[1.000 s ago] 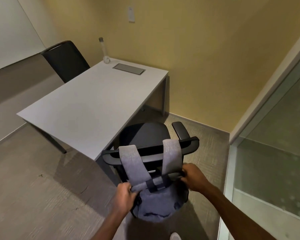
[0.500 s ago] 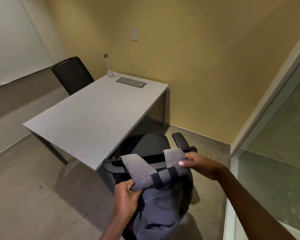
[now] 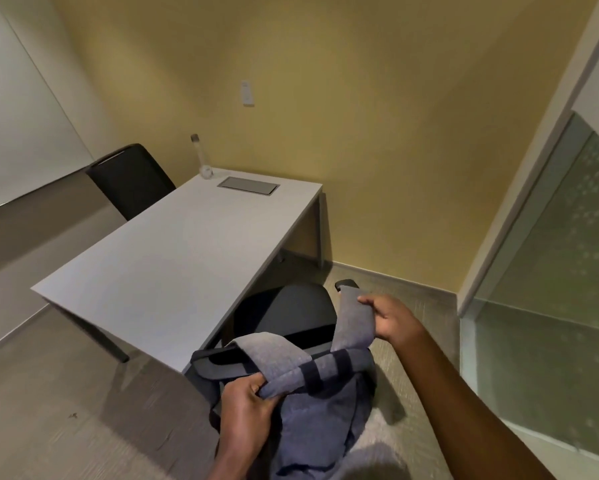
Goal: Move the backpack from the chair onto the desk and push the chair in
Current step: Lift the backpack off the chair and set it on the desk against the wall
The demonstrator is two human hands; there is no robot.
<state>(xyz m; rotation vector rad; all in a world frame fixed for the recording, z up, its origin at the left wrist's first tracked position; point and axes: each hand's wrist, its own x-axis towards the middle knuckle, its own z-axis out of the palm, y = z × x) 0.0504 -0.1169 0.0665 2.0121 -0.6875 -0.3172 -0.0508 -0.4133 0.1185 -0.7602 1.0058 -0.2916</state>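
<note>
Off the chair [image 3: 284, 310] now: backpack [image 3: 322, 410]

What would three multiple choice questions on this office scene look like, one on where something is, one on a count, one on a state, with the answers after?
1. Where does the clear bottle stand?
A. On the desk's far corner by the wall
B. On the floor
C. On the chair seat

2. How many chairs are in view?
A. One
B. Two
C. Three

3. What are the hands doing with the backpack?
A. Both grip its straps
B. Only one touches it
C. Neither touches it

Answers:
1 A, the bottle stands on the desk at its far end near the yellow wall.
2 B, one chair is by the backpack and a second chair stands beyond the desk.
3 A, the left hand and right hand each close on a strap.
</note>
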